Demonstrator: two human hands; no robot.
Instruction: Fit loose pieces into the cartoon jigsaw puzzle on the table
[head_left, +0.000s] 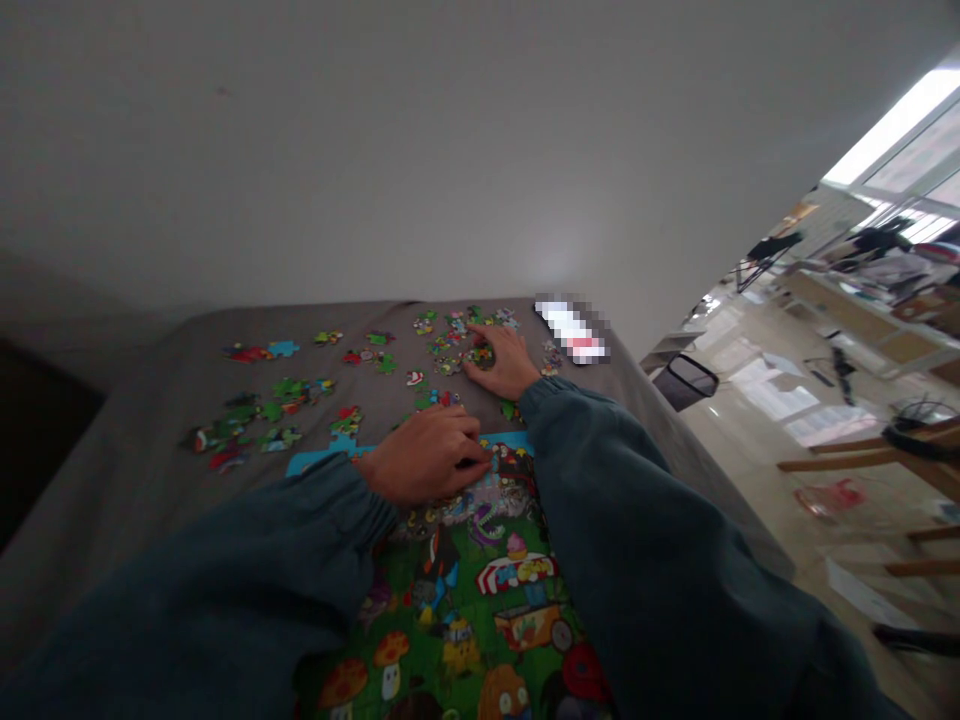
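Observation:
A partly joined jigsaw puzzle (465, 560), green with cartoon plants and figures and a blue border along its far edge, lies in front of me. Over its far part rests my left hand (431, 455), fingers curled and drawn toward the thumb; whatever may be between them is hidden. Farther off, my right hand (504, 362) reaches among loose puzzle pieces (446, 366), with thumb and index finger apart. Its fingertips are over the pieces, and I see nothing gripped. Both sleeves cover parts of the puzzle.
More loose pieces (281, 395) are scattered to the left on the grey cloth (165, 400). A lit phone (574, 330), its screen blurred, lies at the far right corner. A white wall (420, 150) stands behind. On the floor at right are wooden furniture legs (855, 455) and papers.

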